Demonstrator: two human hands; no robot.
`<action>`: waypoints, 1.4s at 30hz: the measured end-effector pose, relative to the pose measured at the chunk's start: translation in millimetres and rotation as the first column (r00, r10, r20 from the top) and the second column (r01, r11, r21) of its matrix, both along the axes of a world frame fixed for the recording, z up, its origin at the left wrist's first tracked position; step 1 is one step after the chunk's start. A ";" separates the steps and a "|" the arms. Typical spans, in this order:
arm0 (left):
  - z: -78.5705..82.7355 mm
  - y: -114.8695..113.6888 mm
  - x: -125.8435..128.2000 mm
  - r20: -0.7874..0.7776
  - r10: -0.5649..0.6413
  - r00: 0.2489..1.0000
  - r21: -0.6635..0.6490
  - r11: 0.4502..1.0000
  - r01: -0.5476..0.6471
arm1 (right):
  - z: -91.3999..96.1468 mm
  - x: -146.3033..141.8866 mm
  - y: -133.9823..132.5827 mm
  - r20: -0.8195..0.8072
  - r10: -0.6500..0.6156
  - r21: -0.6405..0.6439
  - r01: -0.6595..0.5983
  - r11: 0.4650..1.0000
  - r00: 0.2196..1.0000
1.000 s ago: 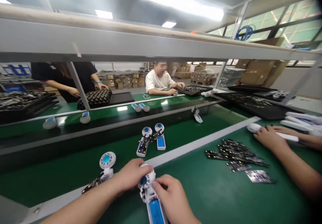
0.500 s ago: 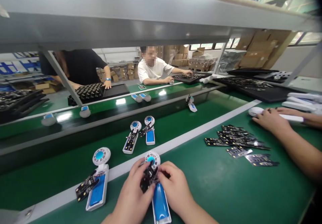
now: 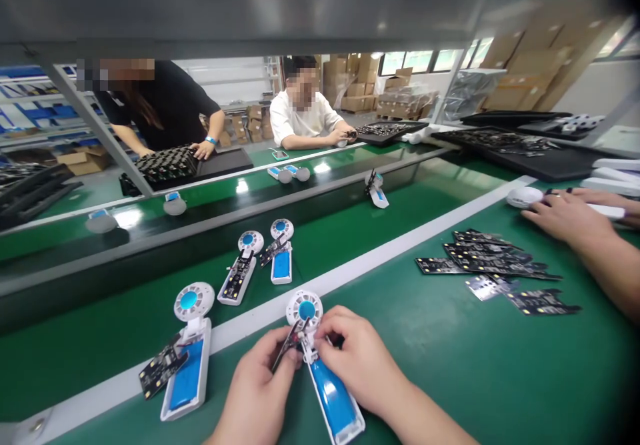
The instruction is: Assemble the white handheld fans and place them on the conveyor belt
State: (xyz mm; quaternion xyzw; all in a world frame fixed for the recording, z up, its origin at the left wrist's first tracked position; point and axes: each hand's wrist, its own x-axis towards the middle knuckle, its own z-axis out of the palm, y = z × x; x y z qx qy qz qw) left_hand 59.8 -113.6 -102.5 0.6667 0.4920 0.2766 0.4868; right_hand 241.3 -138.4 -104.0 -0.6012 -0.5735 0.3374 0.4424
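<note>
In front of me lies a white handheld fan (image 3: 335,391) with a round head and a blue battery in its open handle. My left hand (image 3: 263,378) pinches a black circuit board (image 3: 287,348) on edge at the fan's neck. The fingers of my right hand (image 3: 353,351) are closed at the neck's other side; what is between their tips is too small to make out. To the left rests another opened fan (image 3: 187,378), with a circuit board (image 3: 163,368) lying tilted across its handle.
Several more fans (image 3: 239,278) lie on the green belt (image 3: 320,245). Loose circuit boards (image 3: 493,261) are piled to the right. A co-worker's hands (image 3: 575,218) touch a white fan (image 3: 525,197) there. Two people sit across the line beside black trays (image 3: 227,161). A metal shelf (image 3: 300,11) hangs overhead.
The circuit board in my left hand has turned on edge and moved left, exposing the fan's neck. The view has shifted. Across the line, one person's hands have come together.
</note>
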 end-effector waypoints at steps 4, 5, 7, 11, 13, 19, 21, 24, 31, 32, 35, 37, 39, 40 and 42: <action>-2.4 0.0 -0.6 -0.060 0.010 0.998 0.114 0.993 -0.003 | -5.1 -6.0 -1.5 0.095 -0.044 0.100 0.034 0.994 0.995; -3.5 -0.1 -1.3 -0.083 0.010 0.997 0.167 0.986 0.004 | -6.2 -8.5 -2.6 0.118 -0.062 0.149 0.044 0.988 0.991; -5.8 -0.8 -3.3 -0.121 0.000 0.993 0.271 0.962 0.033 | -7.7 -14.1 -5.2 0.156 -0.105 0.246 0.064 0.967 0.982; -9.5 -4.0 -7.5 -0.202 -0.060 0.978 0.391 0.910 0.136 | -5.9 -21.9 -8.7 0.216 -0.164 0.297 0.095 0.950 0.962; -10.4 -5.2 -8.6 -0.240 -0.075 0.968 0.420 0.891 0.174 | -3.9 -22.7 -9.1 0.242 -0.168 0.278 0.098 0.956 0.956; -12.3 -4.9 -7.0 -0.262 -0.070 0.963 0.477 0.858 0.192 | -1.6 -22.0 -10.1 0.277 -0.181 0.260 0.108 0.960 0.944; -12.2 -5.1 -6.7 -0.257 -0.071 0.964 0.501 0.843 0.196 | -1.1 -23.1 -10.5 0.280 -0.186 0.251 0.116 0.961 0.942; -11.0 -6.4 -7.1 -0.256 -0.076 0.964 0.548 0.809 0.210 | 0.3 -24.8 -10.0 0.242 -0.182 0.218 0.130 0.967 0.953; -14.5 -5.0 -6.7 -0.269 -0.081 0.960 0.603 0.763 0.234 | 0.4 -24.6 -8.3 0.041 -0.157 0.092 0.153 0.984 0.987; -15.5 -4.1 -6.3 -0.269 -0.080 0.960 0.604 0.762 0.233 | 0.1 -24.5 -8.3 0.012 -0.159 0.072 0.158 0.985 0.987; -16.8 -2.0 -4.7 -0.253 -0.096 0.963 0.592 0.772 0.232 | -1.3 -24.4 -8.5 -0.035 -0.165 0.031 0.166 0.986 0.986; -16.0 -1.3 -3.7 -0.234 -0.103 0.967 0.574 0.788 0.223 | -2.7 -24.9 -8.9 -0.022 -0.167 0.046 0.168 0.985 0.986; -14.3 -1.1 -3.0 -0.219 -0.100 0.971 0.562 0.801 0.209 | -4.3 -25.8 -10.0 0.027 -0.173 0.092 0.170 0.981 0.985; -13.4 -1.0 -2.9 -0.212 -0.098 0.972 0.559 0.804 0.203 | -5.0 -26.3 -10.8 0.059 -0.180 0.123 0.171 0.977 0.982; -11.4 -0.9 -3.3 -0.198 -0.098 0.975 0.567 0.800 0.196 | -5.9 -27.2 -13.2 0.116 -0.189 0.186 0.166 0.968 0.975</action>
